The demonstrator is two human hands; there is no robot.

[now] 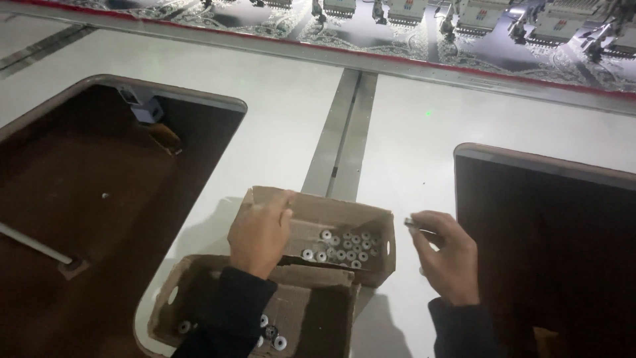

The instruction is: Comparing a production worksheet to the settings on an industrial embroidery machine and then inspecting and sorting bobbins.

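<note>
My left hand (260, 231) rests on the near left rim of an open cardboard box (344, 215), fingers curled over its edge. Inside that box lie several small round metal bobbins (341, 248). To the right of the box, my right hand (447, 255) pinches a small metal piece (412, 224) between thumb and fingers. A second cardboard box (311, 311) sits nearer to me, under my left forearm, with a few bobbins (271, 335) in it.
Both boxes stand on a white machine table (278, 119) with a grey seam (344, 132) down its middle. Dark rectangular openings lie at the left (86, 199) and right (550, 245). Embroidery machine heads (477, 16) run along the far edge over patterned fabric.
</note>
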